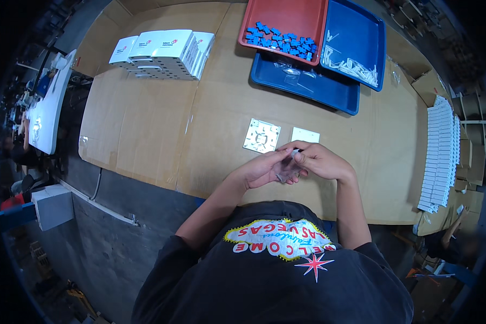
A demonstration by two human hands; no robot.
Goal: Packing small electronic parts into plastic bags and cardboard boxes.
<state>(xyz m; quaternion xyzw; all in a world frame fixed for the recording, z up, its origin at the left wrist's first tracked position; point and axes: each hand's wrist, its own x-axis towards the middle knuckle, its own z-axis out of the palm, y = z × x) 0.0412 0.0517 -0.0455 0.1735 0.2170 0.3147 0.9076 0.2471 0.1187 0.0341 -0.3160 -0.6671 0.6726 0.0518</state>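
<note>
Close in front of my body, my left hand (263, 168) and my right hand (324, 160) come together over the near part of the table. Between them is a small clear plastic bag (287, 174), its outline partly hidden by the fingers. My right thumb and fingers pinch its upper part, while my left fingers curl round its other side. Just beyond the hands lies a white square plastic base (262, 135) with a round moulded centre. Beside it, a plain white square cover (306, 134) is partly covered by my right hand.
Cardboard covers the table (146, 124). At the back stand a red tray (286, 13) of blue clips, a blue tray (356, 32) of white stick-like parts, and a lower blue tray (329, 100) with clear bags. White boxes (164, 51) sit far left; stacked white plates (440, 156) line the right edge.
</note>
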